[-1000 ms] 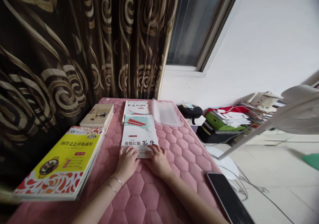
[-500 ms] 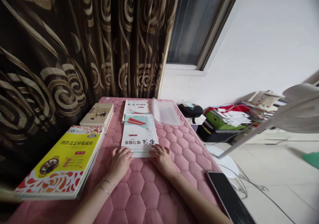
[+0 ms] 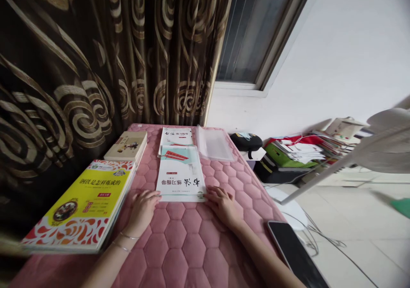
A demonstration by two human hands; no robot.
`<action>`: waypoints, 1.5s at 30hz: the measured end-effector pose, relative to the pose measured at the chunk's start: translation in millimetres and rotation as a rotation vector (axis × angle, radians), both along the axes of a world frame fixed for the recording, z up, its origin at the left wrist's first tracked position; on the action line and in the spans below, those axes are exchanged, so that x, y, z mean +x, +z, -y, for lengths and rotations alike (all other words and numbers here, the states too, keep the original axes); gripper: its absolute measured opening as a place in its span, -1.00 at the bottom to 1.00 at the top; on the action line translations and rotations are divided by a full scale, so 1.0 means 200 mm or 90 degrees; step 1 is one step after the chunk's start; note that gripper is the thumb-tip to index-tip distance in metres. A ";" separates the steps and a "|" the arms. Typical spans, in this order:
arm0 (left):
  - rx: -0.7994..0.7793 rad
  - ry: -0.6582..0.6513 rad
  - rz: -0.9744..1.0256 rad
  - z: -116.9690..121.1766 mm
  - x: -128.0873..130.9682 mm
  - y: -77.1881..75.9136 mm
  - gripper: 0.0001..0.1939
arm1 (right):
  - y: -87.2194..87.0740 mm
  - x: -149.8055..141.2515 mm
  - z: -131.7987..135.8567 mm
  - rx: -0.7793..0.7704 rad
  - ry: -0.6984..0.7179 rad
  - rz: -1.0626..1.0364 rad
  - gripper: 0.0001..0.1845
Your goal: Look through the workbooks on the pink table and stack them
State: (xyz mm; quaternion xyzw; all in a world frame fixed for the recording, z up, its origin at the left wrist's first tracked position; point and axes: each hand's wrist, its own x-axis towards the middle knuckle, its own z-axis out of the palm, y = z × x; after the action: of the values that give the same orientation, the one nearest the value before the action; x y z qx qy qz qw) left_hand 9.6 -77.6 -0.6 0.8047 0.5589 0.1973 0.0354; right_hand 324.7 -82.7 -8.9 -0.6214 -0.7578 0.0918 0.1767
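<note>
A white and teal calligraphy workbook [image 3: 179,172] lies upside down to me on the pink quilted cover, overlapping a second calligraphy workbook [image 3: 177,136] behind it. My left hand [image 3: 143,209] rests palm down by the near left corner of the front workbook, fingertips touching or almost touching its edge. At the near right corner lies my right hand [image 3: 224,207], its fingers stretched out at the workbook's edge. Neither hand grips anything. To the right of the rear workbook lie clear plastic book covers [image 3: 214,144].
On the left are a stack with a yellow book [image 3: 86,194] on top and a thick beige book [image 3: 128,146]. A phone [image 3: 294,251] lies at the right edge. Beyond that edge stand a white fan [image 3: 320,177] and piled papers [image 3: 297,151]. A patterned curtain [image 3: 153,57] hangs behind.
Both hands have slid outward from on top of the workbook's near corners to its sides, uncovering the corners. The workbook itself has hardly moved.
</note>
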 end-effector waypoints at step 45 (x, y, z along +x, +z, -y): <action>-0.086 0.122 0.082 -0.12 0.06 -0.03 -0.68 | 0.03 0.00 -0.05 -0.041 -0.004 -0.121 -0.73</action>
State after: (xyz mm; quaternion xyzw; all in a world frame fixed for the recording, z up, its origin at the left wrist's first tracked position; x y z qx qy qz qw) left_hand 22.2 -52.8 -6.0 0.7289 0.6420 0.2128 0.1060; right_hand 324.8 -73.5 -3.8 -0.6172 -0.7325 0.1742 0.2283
